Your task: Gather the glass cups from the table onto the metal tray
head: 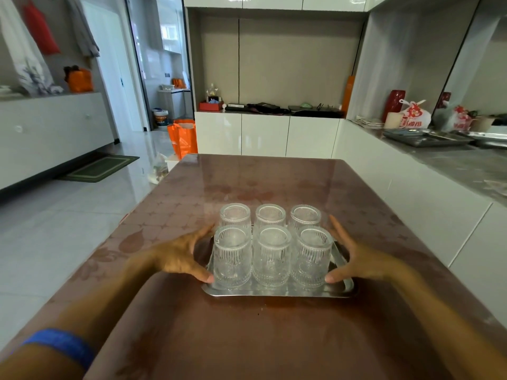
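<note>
Several ribbed glass cups stand upside down in two rows on the metal tray, which rests on the brown table. My left hand lies against the tray's left side with fingers spread; its thumb touches the base of the front left cup. On the right side my right hand mirrors it, its thumb at the base of the front right cup. Neither hand wraps around a cup. The tray's left edge is hidden under my left hand.
A grey counter runs along the right with metal trays, a cup and a plastic bag. White cabinets stand behind the table. An orange bag sits on the floor at the far left corner of the table.
</note>
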A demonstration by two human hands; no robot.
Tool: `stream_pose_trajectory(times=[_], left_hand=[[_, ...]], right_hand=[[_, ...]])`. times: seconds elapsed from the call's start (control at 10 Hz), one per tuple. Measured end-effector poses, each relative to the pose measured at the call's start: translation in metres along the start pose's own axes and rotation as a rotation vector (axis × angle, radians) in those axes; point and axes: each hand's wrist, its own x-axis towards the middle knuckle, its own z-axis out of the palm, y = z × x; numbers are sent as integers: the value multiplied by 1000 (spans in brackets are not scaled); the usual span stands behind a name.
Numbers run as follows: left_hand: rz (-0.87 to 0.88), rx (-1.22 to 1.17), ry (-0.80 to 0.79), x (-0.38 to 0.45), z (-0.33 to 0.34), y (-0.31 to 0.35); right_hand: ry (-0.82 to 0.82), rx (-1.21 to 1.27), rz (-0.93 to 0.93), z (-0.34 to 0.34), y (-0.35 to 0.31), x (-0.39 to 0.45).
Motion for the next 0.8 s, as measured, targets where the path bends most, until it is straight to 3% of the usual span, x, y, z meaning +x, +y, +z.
stream_pose_trajectory(times=[0.5, 0.7, 0.8], left_hand=[[-1, -11, 34, -13, 7, 34], [26, -159, 148, -27, 23, 6], [10, -238, 211, -36, 37, -10]], right_hand=[[0, 67, -53, 6, 3, 12], [154, 139, -63, 17, 6, -20], [305, 140, -41, 26, 8, -37]])
